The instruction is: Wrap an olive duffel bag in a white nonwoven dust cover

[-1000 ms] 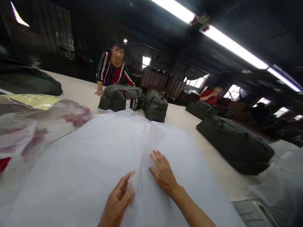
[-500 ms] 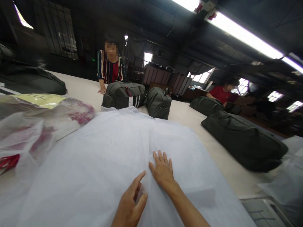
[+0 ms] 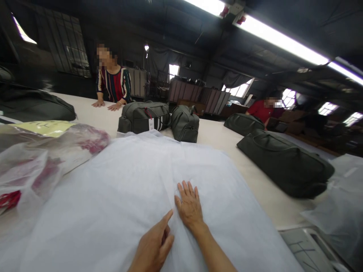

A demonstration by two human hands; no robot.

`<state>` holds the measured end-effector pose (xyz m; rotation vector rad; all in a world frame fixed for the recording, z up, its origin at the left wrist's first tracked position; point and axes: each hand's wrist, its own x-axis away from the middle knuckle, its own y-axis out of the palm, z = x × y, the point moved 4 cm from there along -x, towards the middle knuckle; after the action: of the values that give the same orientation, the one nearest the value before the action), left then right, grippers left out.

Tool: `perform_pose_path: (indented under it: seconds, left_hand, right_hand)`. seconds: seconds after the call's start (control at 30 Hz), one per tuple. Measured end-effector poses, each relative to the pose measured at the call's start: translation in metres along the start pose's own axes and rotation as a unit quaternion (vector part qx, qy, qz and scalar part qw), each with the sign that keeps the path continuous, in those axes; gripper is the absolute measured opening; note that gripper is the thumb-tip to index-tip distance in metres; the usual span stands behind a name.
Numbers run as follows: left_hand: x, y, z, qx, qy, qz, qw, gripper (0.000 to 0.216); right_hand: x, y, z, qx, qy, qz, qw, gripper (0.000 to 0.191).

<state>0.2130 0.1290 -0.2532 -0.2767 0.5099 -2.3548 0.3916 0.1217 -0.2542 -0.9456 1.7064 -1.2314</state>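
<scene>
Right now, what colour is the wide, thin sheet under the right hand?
Plain pale bluish-white; the wide, thin sheet shows best in the head view.

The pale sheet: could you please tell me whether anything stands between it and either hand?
Nothing visible does: the right hand lies spread on the pale sheet, the left hand is close by, and the plastic bag lies well left of both.

Yellow paper (image 3: 47,129): dark handwritten strokes, on the clear plastic bag (image 3: 78,151) — not legible.
White tag (image 3: 151,124): on the dark green bag (image 3: 133,116), print too small to read.
Grey case (image 3: 310,241): dark drawn strokes — no word readable.
</scene>
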Motion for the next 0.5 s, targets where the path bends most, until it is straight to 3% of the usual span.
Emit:
perform_pose_path:
  seconds: [0.13, 0.23, 0.33, 0.4, 0.5]
  left_hand:
    - [-0.009, -0.002, 0.016, -0.011, 0.014, -0.081, 0.997, 0.053]
    - [-0.031, -0.013, 0.036, -0.194, 0.033, -0.091, 0.976, 0.044]
    - [-0.062, -0.023, 0.051, -0.398, 0.018, -0.077, 0.914, 0.04]
    - [-0.081, -0.025, 0.056, -0.443, 0.016, -0.071, 0.894, 0.044]
    - [-0.098, -0.022, 0.05, -0.439, 0.02, -0.102, 0.893, 0.064]
  right_hand:
    - [-0.003, -0.002, 0.0, -0.023, 0.032, 0.006, 0.999, 0.052]
    - [-0.004, -0.002, 0.0, -0.032, 0.043, 0.013, 0.998, 0.051]
    - [-0.004, -0.001, 0.001, -0.04, 0.035, 0.018, 0.998, 0.051]
    - [-0.004, 0.001, 0.001, -0.045, 0.033, 0.02, 0.998, 0.051]
    - [-0.004, 0.0, 0.002, -0.055, 0.036, 0.026, 0.998, 0.051]
